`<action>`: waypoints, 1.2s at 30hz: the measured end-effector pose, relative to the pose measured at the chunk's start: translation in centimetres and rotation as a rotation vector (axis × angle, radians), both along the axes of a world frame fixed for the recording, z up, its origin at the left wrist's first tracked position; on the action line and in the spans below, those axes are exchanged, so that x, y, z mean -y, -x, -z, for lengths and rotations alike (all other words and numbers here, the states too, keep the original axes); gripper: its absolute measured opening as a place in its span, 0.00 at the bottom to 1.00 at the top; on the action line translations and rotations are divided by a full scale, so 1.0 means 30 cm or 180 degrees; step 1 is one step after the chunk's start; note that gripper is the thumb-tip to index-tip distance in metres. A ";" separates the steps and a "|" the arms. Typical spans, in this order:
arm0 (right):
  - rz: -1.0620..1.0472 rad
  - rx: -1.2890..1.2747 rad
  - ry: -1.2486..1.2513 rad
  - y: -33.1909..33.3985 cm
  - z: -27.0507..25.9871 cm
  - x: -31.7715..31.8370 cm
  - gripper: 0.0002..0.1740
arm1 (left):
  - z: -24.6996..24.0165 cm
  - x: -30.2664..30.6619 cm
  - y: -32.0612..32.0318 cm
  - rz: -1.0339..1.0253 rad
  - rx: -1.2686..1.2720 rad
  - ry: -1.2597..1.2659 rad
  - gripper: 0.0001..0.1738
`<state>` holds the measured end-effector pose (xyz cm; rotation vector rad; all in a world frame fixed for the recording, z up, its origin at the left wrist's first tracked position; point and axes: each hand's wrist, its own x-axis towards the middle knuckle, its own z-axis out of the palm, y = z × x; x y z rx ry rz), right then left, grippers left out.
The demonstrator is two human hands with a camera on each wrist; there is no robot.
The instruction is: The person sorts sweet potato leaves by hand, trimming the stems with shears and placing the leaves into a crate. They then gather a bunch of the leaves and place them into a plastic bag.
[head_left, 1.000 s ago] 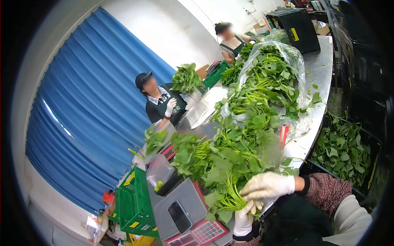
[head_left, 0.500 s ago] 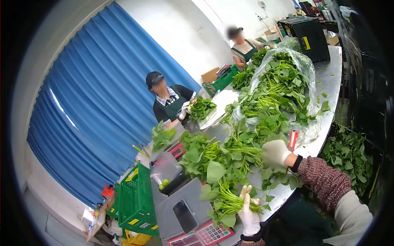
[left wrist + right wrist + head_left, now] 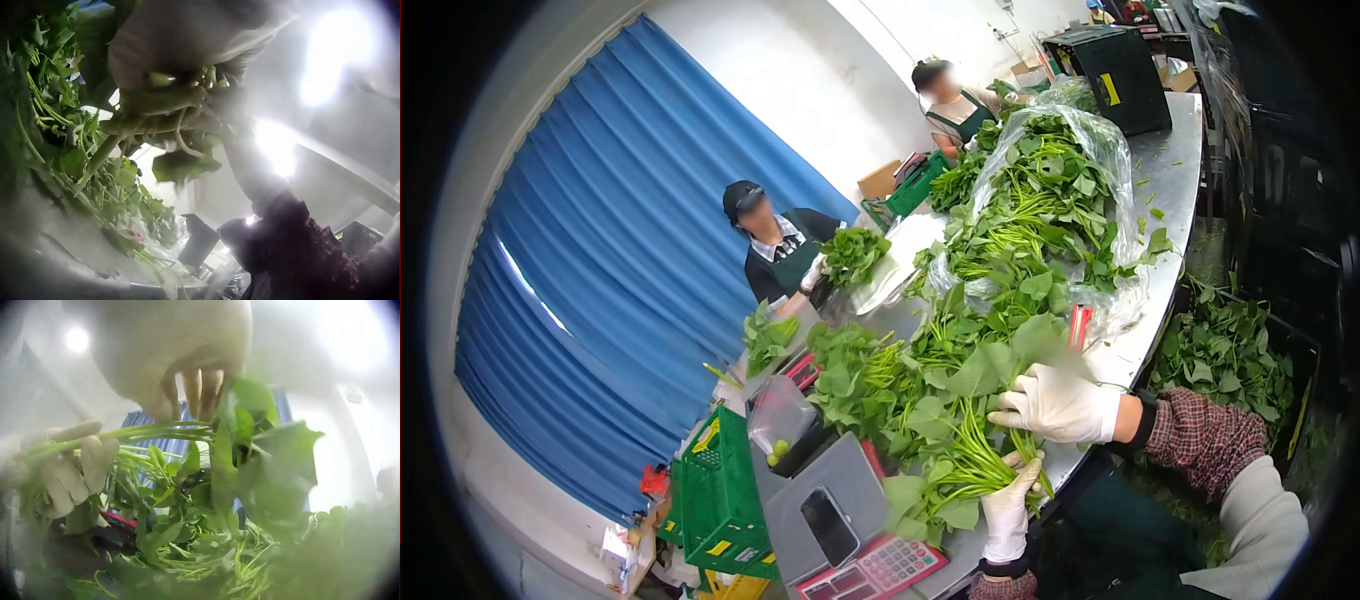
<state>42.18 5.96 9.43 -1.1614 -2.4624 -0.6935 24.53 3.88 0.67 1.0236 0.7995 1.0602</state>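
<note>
White-gloved, my left hand (image 3: 1005, 515) grips a bunch of long-stemmed leafy greens (image 3: 965, 462) by the stems near the table's front edge. Its leaves spread leftward toward the scale. My right hand (image 3: 1068, 403), also gloved, is just above and to the right. In the right wrist view its fingers (image 3: 206, 394) pinch a few long leafy stems (image 3: 169, 432), whose lower ends run across to the left hand (image 3: 78, 469). Large leaves (image 3: 269, 456) stick out on the other side of the right hand. Stems partly cover the left hand's palm.
A heap of greens (image 3: 1040, 220), partly in clear plastic, covers the table's middle. A scale (image 3: 870, 570) with a phone (image 3: 832, 525) on it stands at left, near green crates (image 3: 725, 500). Two people work across the table. More greens (image 3: 1225, 350) fill a dark crate at right.
My right hand went out to the heap, then came back beside the left hand with stems. My left hand keeps its bunch. The nearer person across the table has lowered a bunch of greens.
</note>
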 end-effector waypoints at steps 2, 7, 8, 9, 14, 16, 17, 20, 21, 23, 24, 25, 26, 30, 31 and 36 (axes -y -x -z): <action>-0.0132 -0.0466 -0.0270 0.011 0.023 0.016 0.17 | -0.013 0.005 0.006 -0.0095 0.0023 0.0117 0.13; 0.0175 -0.2853 -0.0043 -0.013 0.165 0.137 0.16 | 0.004 -0.002 0.004 -0.0447 0.0389 0.0228 0.11; 0.0260 -0.2982 0.0576 0.002 0.177 0.152 0.17 | 0.014 -0.002 -0.004 -0.0442 0.0352 0.0223 0.11; 0.0310 -0.3304 0.0730 0.029 0.217 0.140 0.20 | 0.042 0.002 -0.013 -0.0504 0.0376 0.0211 0.11; -0.0167 -0.4766 0.1749 0.038 0.274 0.128 0.12 | 0.005 0.018 -0.044 -0.0673 0.0249 0.0142 0.09; 0.0057 -0.5814 0.2453 0.022 0.238 0.164 0.12 | -0.033 0.006 -0.027 -0.0799 0.0786 0.0434 0.08; -0.0048 -0.6261 0.2402 0.013 0.264 0.168 0.12 | -0.025 -0.001 -0.015 -0.0868 0.1080 0.0467 0.09; -0.0115 -0.7023 0.1852 0.000 0.324 0.205 0.13 | -0.033 0.008 -0.046 -0.0891 0.1194 0.0538 0.08; -0.0207 -0.7233 0.1476 0.000 0.321 0.210 0.14 | -0.041 0.023 -0.071 -0.0824 0.1180 0.0476 0.08; -0.0280 -0.7459 0.0952 -0.008 0.334 0.221 0.15 | -0.037 0.030 -0.104 -0.0726 0.1228 0.0489 0.09; -0.0262 -0.7454 0.0941 -0.011 0.334 0.227 0.15 | -0.031 0.025 -0.115 -0.0697 0.1255 0.0439 0.10; -0.0288 -0.7429 0.0736 -0.014 0.330 0.232 0.15 | -0.049 0.029 -0.131 -0.0687 0.1261 0.0441 0.10; -0.0322 -0.7401 0.0541 -0.015 0.325 0.235 0.15 | -0.080 0.038 -0.148 -0.0740 0.1141 0.0409 0.09; -0.0454 -0.7626 -0.0431 -0.101 0.309 0.238 0.13 | -0.111 0.024 -0.099 -0.1218 0.0953 0.0813 0.07; -0.0400 -0.7667 -0.0904 -0.181 0.308 0.243 0.12 | -0.126 0.002 -0.054 -0.1269 0.1118 0.0793 0.06; 0.0691 -0.6534 0.0687 -0.177 0.250 0.288 0.14 | -0.055 -0.035 -0.041 -0.1539 0.0815 0.0057 0.11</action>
